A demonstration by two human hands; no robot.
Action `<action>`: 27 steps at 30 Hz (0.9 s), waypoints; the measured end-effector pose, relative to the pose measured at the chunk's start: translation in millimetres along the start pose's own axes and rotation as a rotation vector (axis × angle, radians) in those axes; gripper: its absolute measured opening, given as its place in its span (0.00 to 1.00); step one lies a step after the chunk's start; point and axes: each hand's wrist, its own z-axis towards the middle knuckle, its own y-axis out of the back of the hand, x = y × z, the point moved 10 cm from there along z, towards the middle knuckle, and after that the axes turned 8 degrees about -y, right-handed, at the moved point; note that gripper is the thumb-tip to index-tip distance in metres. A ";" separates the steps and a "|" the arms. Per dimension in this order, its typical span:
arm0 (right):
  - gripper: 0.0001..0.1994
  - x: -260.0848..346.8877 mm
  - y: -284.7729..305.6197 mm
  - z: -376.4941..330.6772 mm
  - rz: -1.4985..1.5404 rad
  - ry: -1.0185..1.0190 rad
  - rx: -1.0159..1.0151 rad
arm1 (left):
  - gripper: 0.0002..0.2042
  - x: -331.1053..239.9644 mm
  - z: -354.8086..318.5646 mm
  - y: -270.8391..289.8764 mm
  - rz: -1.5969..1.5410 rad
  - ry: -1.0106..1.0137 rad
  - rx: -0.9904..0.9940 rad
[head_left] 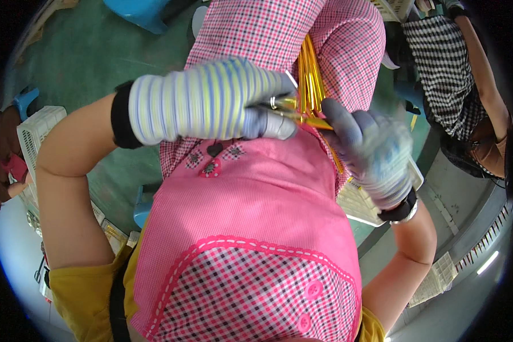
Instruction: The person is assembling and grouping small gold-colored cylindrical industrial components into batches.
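Note:
My left hand [202, 104], in a striped white, blue and yellow glove with grey fingertips, is closed in front of my lap. A shiny gold piece [290, 104] with a silvery glint shows at its fingers; its exact shape is hard to make out. My right hand [376, 148], in a matching glove and smeared by motion, has its thumb and finger closed on the end of a gold strip [318, 122] that runs toward the left fingers. Just beyond the hands, a bundle of long shiny gold strips [310, 77] lies between my thighs.
A pink apron [251, 188] covers my lap. Beside my right wrist stands a pale plastic basket [362, 205]. White crates [43, 125] are at the left, blue stools [137, 12] on the green floor. Another person in a checked garment [444, 68] sits at the right.

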 end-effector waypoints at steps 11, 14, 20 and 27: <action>0.20 -1.0 17.4 -0.4 0.091 0.018 -0.001 | 0.21 1.8 -34.1 -32.7 -0.775 0.629 0.358; 0.18 -6.9 0.6 -2.8 0.079 -0.038 0.016 | 0.21 9.8 -33.0 -35.7 -0.788 0.639 0.365; 0.17 -20.4 -52.0 -20.3 1.379 -0.613 0.546 | 0.13 -72.0 0.8 5.9 1.030 -0.623 0.022; 0.21 -3.5 31.5 -1.6 0.144 0.005 -0.031 | 0.15 -11.5 -17.5 -11.5 -0.507 0.513 0.396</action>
